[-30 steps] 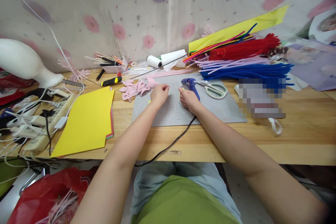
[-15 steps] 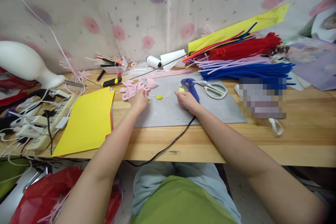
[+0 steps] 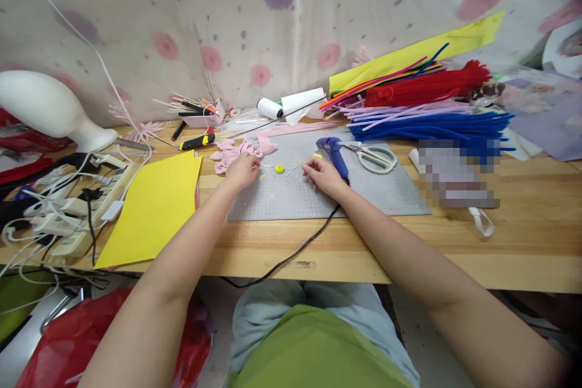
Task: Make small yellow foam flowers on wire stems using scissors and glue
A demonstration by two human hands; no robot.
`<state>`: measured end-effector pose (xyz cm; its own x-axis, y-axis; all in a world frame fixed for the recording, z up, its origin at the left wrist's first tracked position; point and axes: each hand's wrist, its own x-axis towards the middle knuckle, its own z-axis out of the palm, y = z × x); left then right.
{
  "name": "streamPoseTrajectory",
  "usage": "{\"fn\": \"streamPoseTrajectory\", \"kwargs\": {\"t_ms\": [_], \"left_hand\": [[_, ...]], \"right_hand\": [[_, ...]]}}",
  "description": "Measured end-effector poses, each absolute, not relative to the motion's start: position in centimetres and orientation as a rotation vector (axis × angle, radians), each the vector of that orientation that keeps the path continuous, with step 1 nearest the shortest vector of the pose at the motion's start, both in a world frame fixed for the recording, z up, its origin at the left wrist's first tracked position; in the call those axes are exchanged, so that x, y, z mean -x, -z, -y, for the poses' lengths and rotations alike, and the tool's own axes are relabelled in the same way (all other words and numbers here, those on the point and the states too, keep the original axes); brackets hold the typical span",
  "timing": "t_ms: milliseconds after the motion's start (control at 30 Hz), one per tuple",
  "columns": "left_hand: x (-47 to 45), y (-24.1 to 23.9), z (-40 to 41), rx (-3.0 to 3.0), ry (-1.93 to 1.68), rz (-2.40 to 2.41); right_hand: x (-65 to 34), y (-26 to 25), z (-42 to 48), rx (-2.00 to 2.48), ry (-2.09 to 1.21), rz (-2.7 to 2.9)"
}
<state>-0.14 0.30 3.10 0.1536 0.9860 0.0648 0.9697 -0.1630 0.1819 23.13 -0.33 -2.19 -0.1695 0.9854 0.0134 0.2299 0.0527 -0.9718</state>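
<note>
A thin white string [image 3: 268,166] with a small round yellow piece [image 3: 279,168] runs between my hands above the grey cutting mat [image 3: 282,203]. My left hand [image 3: 244,171], its fingers closed, pinches the string's left end beside a heap of pink fuzzy pieces [image 3: 245,148]. Thin white strands [image 3: 294,167] spread just right of the yellow piece. At their far end are the bent, pinching fingers of my right hand [image 3: 322,176]; its palm is hidden. Close behind that hand lie a small yellow scrap [image 3: 317,156], a blue glue gun [image 3: 335,154] and scissors [image 3: 376,160].
Yellow sheets [image 3: 152,209] and a power strip [image 3: 82,233] with tangled cables lie on the left, near a white foam head [image 3: 50,109]. Blue [image 3: 427,127] and red pipe cleaners [image 3: 427,85] are piled back right. The glue gun's black cord [image 3: 295,250] crosses the table's front edge.
The camera view has shifted slightly. My left hand has turned a little and its fingers look less bunched. My right hand's fingers have loosened slightly, staying near the strands.
</note>
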Motion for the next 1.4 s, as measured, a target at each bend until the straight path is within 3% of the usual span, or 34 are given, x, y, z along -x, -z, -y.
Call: {"fn": "streamPoseTrajectory", "kwargs": {"t_ms": [433, 800, 933, 1133, 1400], "left_hand": [[0.4, -0.6, 0.2, -1.933, -0.331, -1.896], [0.0, -2.3, 2.2, -2.181, -0.521, -1.942], [0.7, -1.5, 3.9, -2.479, -0.414, -1.736], [-0.8, -0.6, 4.3, -2.514, -0.573, -1.431], [-2.9, -1.6, 1.6, -2.274, -0.770, -1.782]], "right_hand": [[-23.2, 2.7, 0.3, 1.354, -1.093, 1.667], [-23.4, 2.9, 0.2, 1.317, -1.077, 1.707], [-23.3, 2.8, 0.3, 1.314, -1.073, 1.705], [-23.3, 2.6, 0.3, 1.317, -1.051, 1.726], [-23.3, 2.5, 0.3, 1.328, -1.049, 1.713]]}}
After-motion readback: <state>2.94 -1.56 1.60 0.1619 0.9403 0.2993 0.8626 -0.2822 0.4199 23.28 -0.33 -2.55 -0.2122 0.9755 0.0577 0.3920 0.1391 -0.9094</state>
